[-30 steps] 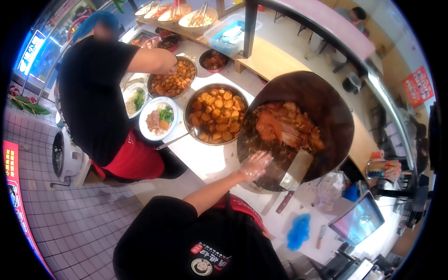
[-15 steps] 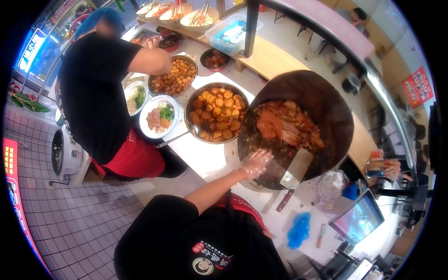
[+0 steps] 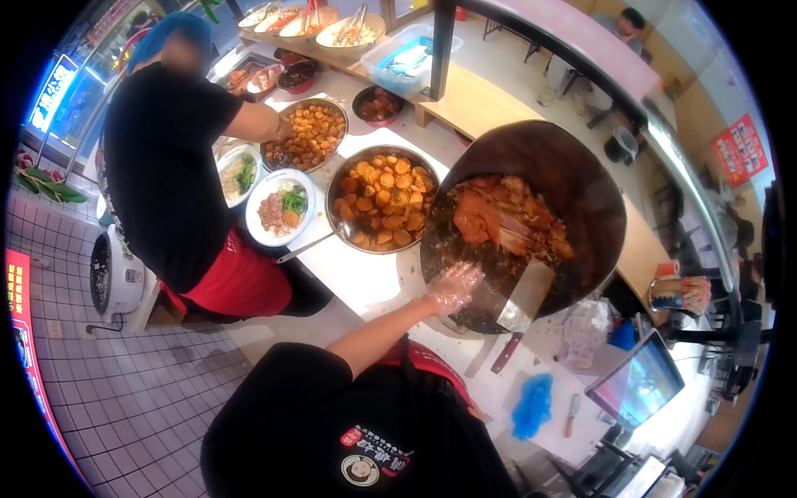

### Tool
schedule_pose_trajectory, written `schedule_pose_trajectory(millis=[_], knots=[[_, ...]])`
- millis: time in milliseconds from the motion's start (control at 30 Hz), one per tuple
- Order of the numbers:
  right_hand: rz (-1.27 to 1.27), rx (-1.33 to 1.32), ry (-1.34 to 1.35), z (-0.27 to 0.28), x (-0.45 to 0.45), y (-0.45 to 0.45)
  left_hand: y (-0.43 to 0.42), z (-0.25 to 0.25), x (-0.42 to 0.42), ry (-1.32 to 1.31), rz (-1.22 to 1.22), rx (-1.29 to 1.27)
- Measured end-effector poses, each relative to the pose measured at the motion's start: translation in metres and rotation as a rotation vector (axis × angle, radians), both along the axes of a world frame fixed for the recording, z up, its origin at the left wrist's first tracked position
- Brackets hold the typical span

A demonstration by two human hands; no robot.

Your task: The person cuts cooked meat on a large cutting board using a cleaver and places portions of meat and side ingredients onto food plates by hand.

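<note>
My left hand (image 3: 455,287), in a clear plastic glove, is over the near left part of a large, dark, round, high-walled pan (image 3: 573,158). Its fingers are stretched out, with nothing visible in them. Beyond the fingertips lies a heap of reddish-brown cooked meat (image 3: 506,220). To the right of the hand, a cleaver (image 3: 528,295) rests with its broad blade inside the pan's near edge and its brown handle out over the white counter. My right hand is out of sight.
Left of the pan stand a bowl of sliced potatoes (image 3: 386,199) with a ladle and a plate of food (image 3: 284,207). A co-worker (image 3: 166,166) reaches into another bowl (image 3: 305,133). Blue plastic (image 3: 531,407), a small knife (image 3: 572,415) and a screen (image 3: 635,382) are at right.
The co-worker's hand has shifted slightly over the far bowl. My left hand stays in nearly the same place, and the meat and cleaver look unmoved.
</note>
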State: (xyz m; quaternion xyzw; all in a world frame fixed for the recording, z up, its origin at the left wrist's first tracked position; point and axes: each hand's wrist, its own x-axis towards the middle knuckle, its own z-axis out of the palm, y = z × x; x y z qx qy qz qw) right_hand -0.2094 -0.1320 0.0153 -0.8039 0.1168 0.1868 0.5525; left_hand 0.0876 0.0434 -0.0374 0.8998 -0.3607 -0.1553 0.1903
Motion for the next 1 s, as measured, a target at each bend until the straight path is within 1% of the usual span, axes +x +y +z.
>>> schedule_pose_trajectory(millis=[200,300,400,700,1000], knots=[[0.004,0.002,0.002,-0.001,-0.001,0.0,-0.002,-0.008,0.0,0.017,0.012,-0.03],[0.005,0.003,0.0,-0.002,0.0,-0.001,-0.001,-0.003,0.0,0.044,0.022,-0.036],[0.006,0.002,0.002,-0.002,-0.001,-0.001,0.0,0.001,0.0,0.04,0.007,-0.025],[0.003,0.009,0.004,-0.005,-0.002,0.0,-0.001,-0.01,0.001,0.009,0.006,-0.044],[0.004,0.015,0.005,-0.006,-0.003,0.0,-0.002,-0.009,0.0,0.018,0.015,-0.044]])
